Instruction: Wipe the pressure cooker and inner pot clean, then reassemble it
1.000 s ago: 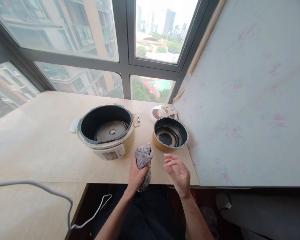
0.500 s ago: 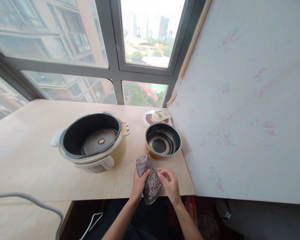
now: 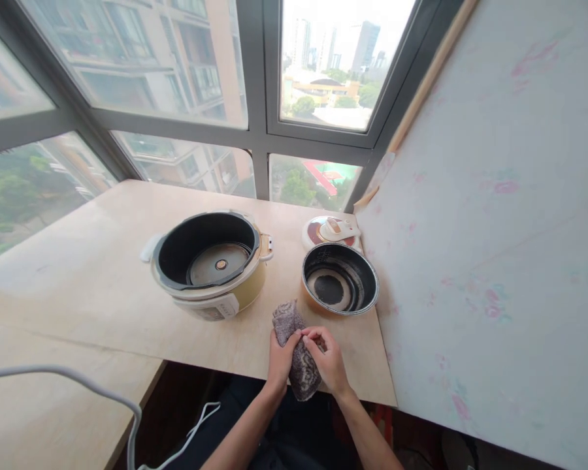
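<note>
My left hand (image 3: 279,358) is wrapped round a grey-brown patterned cloth (image 3: 304,373), which hangs down over the table's front edge. Thumb and fingertips of my right hand (image 3: 327,358) are pinched together at the cloth, beside my left thumb. Just beyond my hands stands a round inner pot (image 3: 340,279), dark inside and orange-brown outside. To the left is a cream and yellow cooker body (image 3: 249,284) with its black inside open and a metal plate at the bottom. Behind the pot lies a white and red lid (image 3: 318,230).
The pale wooden table (image 3: 102,281) runs along windows (image 3: 318,143). A flowered wall panel (image 3: 475,261) borders it on the right. A grey cable (image 3: 88,386) curves across the lower left, with a thin white cord (image 3: 195,427) near my lap.
The view has swung to the left, so things appear farther right. My right hand has closed in on the cloth and now touches it near my left thumb.
</note>
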The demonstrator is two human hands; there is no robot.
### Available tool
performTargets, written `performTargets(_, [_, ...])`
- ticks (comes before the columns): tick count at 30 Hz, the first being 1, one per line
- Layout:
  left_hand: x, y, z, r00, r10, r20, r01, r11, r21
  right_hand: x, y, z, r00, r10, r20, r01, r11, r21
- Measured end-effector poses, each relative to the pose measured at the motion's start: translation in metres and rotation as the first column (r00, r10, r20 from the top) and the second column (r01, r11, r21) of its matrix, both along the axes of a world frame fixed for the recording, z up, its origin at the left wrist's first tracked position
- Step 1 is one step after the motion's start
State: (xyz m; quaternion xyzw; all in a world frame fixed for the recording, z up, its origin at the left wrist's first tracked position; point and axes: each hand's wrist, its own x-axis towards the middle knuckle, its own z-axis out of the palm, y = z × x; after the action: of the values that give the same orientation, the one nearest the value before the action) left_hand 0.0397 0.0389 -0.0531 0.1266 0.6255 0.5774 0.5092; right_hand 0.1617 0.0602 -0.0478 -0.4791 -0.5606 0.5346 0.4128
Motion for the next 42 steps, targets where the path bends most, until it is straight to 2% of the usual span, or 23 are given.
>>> performTargets(7, [-0.015, -0.002, 0.022, 0.999, 0.036, -0.018, -0.036, 0.999, 0.034, -0.014, -0.001, -0.005, 0.994, 0.110, 0.012, -0.110, 0.992, 0.058])
performTargets(12, [-0.022, -0.008, 0.040, 0.999, -0.024, -0.047, 0.031, 0.989, 0.146, -0.025, -0.007, -0.004, 0.996, 0.091, 0.001, -0.091, 0.996, 0.007])
performTargets(16, [-0.023, -0.023, 0.054, 0.983, -0.135, -0.126, 0.160, 0.962, 0.219, -0.024, -0.008, 0.010, 0.991, 0.061, -0.118, -0.068, 0.996, -0.061])
performTargets(19, [-0.027, -0.032, 0.062, 0.953, -0.191, -0.235, 0.248, 0.938, 0.241, -0.021, -0.006, 0.028, 0.977, 0.060, -0.203, -0.085, 0.990, -0.117])
performTargets(21, [-0.031, -0.036, 0.066, 0.924, -0.214, -0.318, 0.303, 0.916, 0.263, -0.021, -0.005, 0.040, 0.968, 0.013, -0.249, -0.054, 0.986, -0.159])
performTargets(26, [-0.049, -0.039, 0.071, 0.857, -0.193, -0.477, 0.359, 0.889, 0.284, -0.026, -0.005, 0.059, 0.951, -0.128, -0.283, 0.059, 0.969, -0.239])
performTargets(33, [-0.083, -0.046, 0.075, 0.910, -0.162, -0.383, 0.277, 0.923, 0.268, -0.039, -0.011, 0.068, 0.936, -0.168, -0.308, 0.073, 0.952, -0.298])
performTargets(38, [-0.110, -0.051, 0.076, 0.884, -0.196, -0.425, 0.309, 0.926, 0.216, -0.054, -0.009, 0.074, 0.937, -0.202, -0.285, 0.121, 0.953, -0.279])
performTargets(42, [-0.129, -0.055, 0.074, 0.870, -0.165, -0.464, 0.278, 0.942, 0.186, -0.064, -0.001, 0.084, 0.932, -0.237, -0.275, 0.169, 0.953, -0.250])
